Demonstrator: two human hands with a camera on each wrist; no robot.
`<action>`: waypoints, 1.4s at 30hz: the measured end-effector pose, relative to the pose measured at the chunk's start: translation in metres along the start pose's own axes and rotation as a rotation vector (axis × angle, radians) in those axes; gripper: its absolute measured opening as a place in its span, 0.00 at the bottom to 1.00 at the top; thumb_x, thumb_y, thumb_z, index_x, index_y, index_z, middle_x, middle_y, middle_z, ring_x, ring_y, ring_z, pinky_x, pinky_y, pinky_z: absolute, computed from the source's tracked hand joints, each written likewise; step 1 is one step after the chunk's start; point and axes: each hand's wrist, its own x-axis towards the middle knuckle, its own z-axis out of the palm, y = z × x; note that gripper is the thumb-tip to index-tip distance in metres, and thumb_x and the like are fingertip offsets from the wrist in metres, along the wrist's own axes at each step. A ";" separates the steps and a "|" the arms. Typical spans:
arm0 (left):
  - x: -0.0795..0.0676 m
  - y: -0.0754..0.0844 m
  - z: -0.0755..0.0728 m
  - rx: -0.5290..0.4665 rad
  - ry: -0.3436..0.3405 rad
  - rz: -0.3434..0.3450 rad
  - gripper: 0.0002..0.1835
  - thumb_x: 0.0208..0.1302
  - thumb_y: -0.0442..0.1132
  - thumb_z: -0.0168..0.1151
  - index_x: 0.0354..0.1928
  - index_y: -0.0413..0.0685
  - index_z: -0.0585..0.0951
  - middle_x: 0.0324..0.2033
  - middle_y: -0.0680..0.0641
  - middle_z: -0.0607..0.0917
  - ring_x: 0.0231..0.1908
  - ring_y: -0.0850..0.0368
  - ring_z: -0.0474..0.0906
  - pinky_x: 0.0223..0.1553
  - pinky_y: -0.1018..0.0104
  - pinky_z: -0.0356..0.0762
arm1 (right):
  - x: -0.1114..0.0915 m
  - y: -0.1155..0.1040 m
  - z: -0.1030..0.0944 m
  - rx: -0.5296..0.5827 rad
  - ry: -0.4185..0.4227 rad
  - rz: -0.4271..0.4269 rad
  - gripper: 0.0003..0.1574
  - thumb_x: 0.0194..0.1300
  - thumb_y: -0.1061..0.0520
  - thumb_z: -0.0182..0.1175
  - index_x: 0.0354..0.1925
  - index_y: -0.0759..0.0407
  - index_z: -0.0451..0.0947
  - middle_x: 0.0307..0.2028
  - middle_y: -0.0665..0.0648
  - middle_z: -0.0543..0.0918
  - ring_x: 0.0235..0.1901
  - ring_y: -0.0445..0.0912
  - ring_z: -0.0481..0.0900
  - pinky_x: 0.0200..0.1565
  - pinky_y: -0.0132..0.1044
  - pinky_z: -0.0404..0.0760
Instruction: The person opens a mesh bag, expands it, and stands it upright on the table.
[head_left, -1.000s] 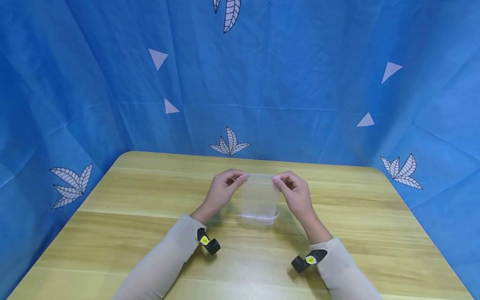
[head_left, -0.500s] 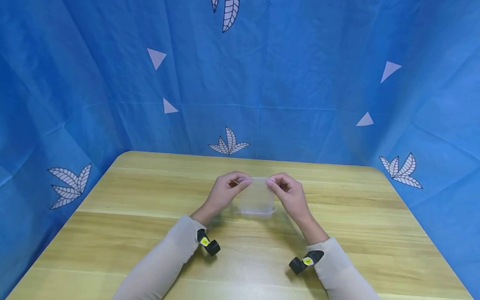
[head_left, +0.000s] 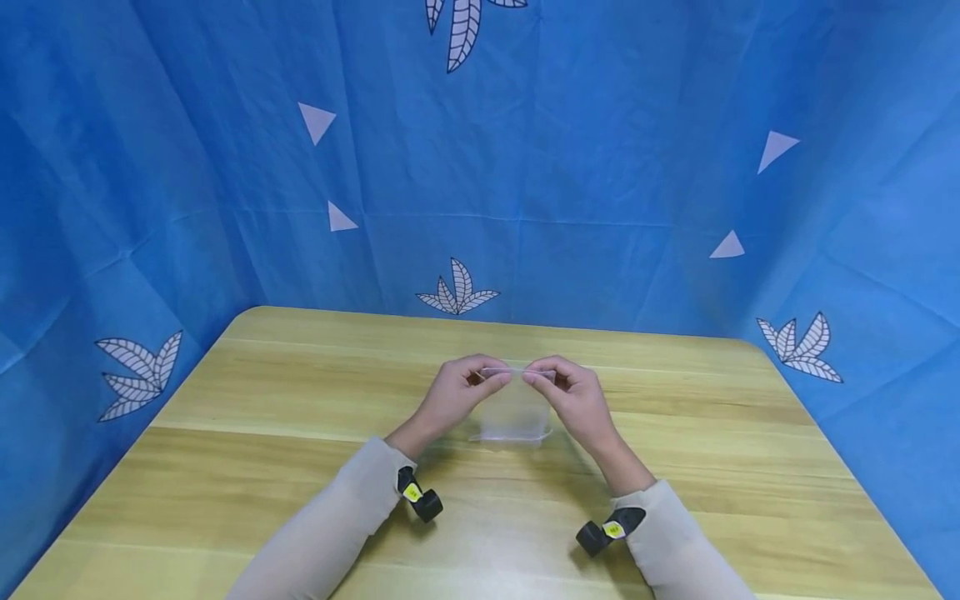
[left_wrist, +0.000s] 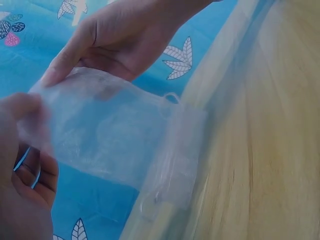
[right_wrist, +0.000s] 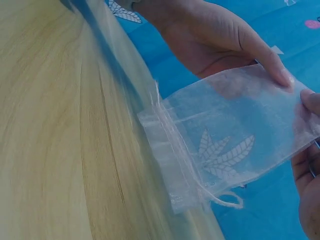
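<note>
A small sheer white drawstring pouch (head_left: 513,410) hangs between my hands, its drawstring end down over the table. My left hand (head_left: 452,388) pinches the pouch's upper edge between thumb and fingers. On the other side, my right hand (head_left: 576,395) pinches that same edge, the thumb tips only a small gap apart. In the left wrist view the gathered drawstring band (left_wrist: 170,150) lies across the lower end of the fabric. A loop of white cord (right_wrist: 227,200) sticks out from the band's side in the right wrist view. Fingertips behind the fabric are partly hidden.
Beneath the hands lies a wood-grain table (head_left: 300,467) with rounded far corners. A blue curtain (head_left: 600,150) with white leaves and triangles surrounds its back and sides. Each sleeved wrist carries a small black camera (head_left: 427,505).
Both hands have slid inward along the pouch's upper edge, so their thumbs are now much closer together. That edge also sits slightly nearer to me.
</note>
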 end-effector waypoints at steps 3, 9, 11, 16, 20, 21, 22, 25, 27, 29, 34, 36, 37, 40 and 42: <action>0.000 0.002 0.000 0.006 -0.006 0.024 0.10 0.67 0.47 0.64 0.42 0.51 0.87 0.36 0.55 0.85 0.29 0.58 0.75 0.30 0.66 0.75 | 0.001 0.000 0.001 0.013 -0.021 0.006 0.04 0.66 0.68 0.61 0.39 0.66 0.82 0.36 0.58 0.84 0.28 0.40 0.75 0.35 0.32 0.76; -0.001 0.004 0.001 0.025 -0.021 0.051 0.10 0.67 0.49 0.63 0.42 0.53 0.87 0.35 0.58 0.85 0.28 0.58 0.74 0.29 0.67 0.74 | -0.001 -0.003 0.003 0.005 -0.062 0.041 0.05 0.67 0.65 0.61 0.41 0.66 0.81 0.39 0.58 0.84 0.42 0.43 0.83 0.45 0.37 0.81; -0.001 0.004 0.002 0.030 -0.022 0.055 0.09 0.67 0.48 0.64 0.41 0.53 0.87 0.34 0.59 0.85 0.28 0.59 0.74 0.29 0.67 0.74 | -0.001 -0.005 0.003 -0.033 -0.057 0.039 0.05 0.67 0.64 0.61 0.40 0.65 0.82 0.38 0.57 0.85 0.40 0.43 0.82 0.43 0.36 0.80; -0.003 0.003 0.004 0.029 -0.024 0.050 0.08 0.66 0.46 0.64 0.40 0.52 0.87 0.35 0.58 0.85 0.29 0.60 0.74 0.30 0.67 0.74 | -0.004 -0.007 0.003 -0.101 -0.041 -0.016 0.04 0.66 0.66 0.61 0.38 0.64 0.83 0.34 0.58 0.85 0.31 0.42 0.76 0.36 0.35 0.76; -0.004 0.003 0.005 0.020 -0.033 0.039 0.09 0.66 0.46 0.64 0.41 0.51 0.86 0.34 0.57 0.85 0.29 0.59 0.74 0.30 0.67 0.75 | -0.003 -0.007 0.002 -0.114 -0.035 -0.051 0.04 0.65 0.68 0.62 0.37 0.65 0.83 0.32 0.63 0.84 0.25 0.41 0.70 0.31 0.34 0.72; -0.004 0.003 0.005 0.018 -0.035 0.036 0.09 0.66 0.46 0.64 0.41 0.51 0.86 0.34 0.57 0.85 0.29 0.59 0.75 0.30 0.67 0.75 | -0.003 -0.003 0.002 -0.116 -0.033 -0.051 0.04 0.65 0.68 0.62 0.37 0.65 0.83 0.32 0.63 0.84 0.24 0.41 0.69 0.30 0.34 0.71; -0.003 0.003 0.004 0.015 -0.039 0.033 0.09 0.66 0.47 0.64 0.41 0.52 0.86 0.34 0.57 0.85 0.29 0.59 0.75 0.30 0.66 0.75 | -0.002 0.001 0.002 -0.118 -0.031 -0.051 0.04 0.65 0.68 0.62 0.37 0.64 0.83 0.32 0.63 0.84 0.23 0.41 0.68 0.30 0.34 0.70; -0.003 0.003 0.004 0.013 -0.049 0.022 0.10 0.67 0.49 0.63 0.42 0.53 0.86 0.34 0.58 0.84 0.29 0.59 0.75 0.31 0.66 0.75 | 0.000 0.015 0.001 -0.130 -0.025 -0.047 0.05 0.65 0.67 0.62 0.38 0.61 0.84 0.32 0.59 0.85 0.25 0.42 0.71 0.31 0.34 0.72; -0.002 0.002 0.003 0.016 -0.057 0.015 0.11 0.67 0.50 0.63 0.42 0.54 0.86 0.35 0.59 0.85 0.30 0.59 0.75 0.32 0.65 0.76 | 0.001 0.025 0.001 -0.136 -0.021 -0.030 0.05 0.65 0.66 0.62 0.38 0.59 0.85 0.32 0.56 0.86 0.27 0.44 0.74 0.32 0.34 0.73; -0.002 0.002 0.002 0.025 -0.064 0.008 0.11 0.67 0.51 0.62 0.43 0.54 0.86 0.36 0.59 0.85 0.31 0.59 0.76 0.33 0.64 0.77 | 0.002 0.028 0.002 -0.142 -0.021 -0.021 0.05 0.66 0.64 0.62 0.38 0.57 0.85 0.32 0.54 0.86 0.26 0.45 0.75 0.31 0.34 0.74; -0.002 0.003 0.000 0.040 -0.056 0.004 0.11 0.68 0.50 0.62 0.43 0.53 0.86 0.35 0.59 0.85 0.31 0.59 0.76 0.32 0.64 0.77 | 0.003 0.020 0.003 -0.139 -0.029 -0.001 0.04 0.66 0.63 0.63 0.38 0.59 0.85 0.33 0.58 0.86 0.26 0.47 0.74 0.31 0.34 0.73; -0.001 0.005 0.000 0.045 -0.043 0.009 0.10 0.68 0.48 0.62 0.42 0.53 0.85 0.34 0.57 0.84 0.29 0.58 0.75 0.31 0.65 0.76 | 0.004 0.009 0.002 -0.137 -0.027 0.007 0.04 0.66 0.63 0.63 0.39 0.61 0.84 0.33 0.58 0.85 0.28 0.46 0.75 0.32 0.35 0.73; -0.001 0.005 0.000 0.045 -0.037 0.011 0.10 0.68 0.48 0.62 0.42 0.52 0.85 0.33 0.57 0.84 0.28 0.58 0.74 0.30 0.65 0.75 | 0.004 0.004 0.001 -0.132 -0.024 0.014 0.04 0.66 0.63 0.63 0.39 0.62 0.83 0.33 0.58 0.85 0.29 0.46 0.75 0.32 0.35 0.73; 0.000 0.007 0.000 0.036 -0.027 0.004 0.09 0.69 0.46 0.62 0.42 0.51 0.85 0.31 0.55 0.82 0.27 0.57 0.72 0.28 0.67 0.73 | 0.004 -0.010 -0.001 -0.108 -0.017 0.035 0.04 0.66 0.65 0.63 0.40 0.64 0.82 0.33 0.57 0.83 0.30 0.44 0.75 0.33 0.34 0.74; 0.000 0.007 0.000 0.027 -0.026 -0.008 0.09 0.69 0.46 0.62 0.42 0.50 0.85 0.29 0.54 0.81 0.26 0.57 0.72 0.27 0.68 0.71 | 0.003 -0.011 -0.004 -0.092 -0.013 0.048 0.04 0.66 0.66 0.63 0.40 0.66 0.81 0.33 0.57 0.82 0.30 0.44 0.74 0.33 0.33 0.74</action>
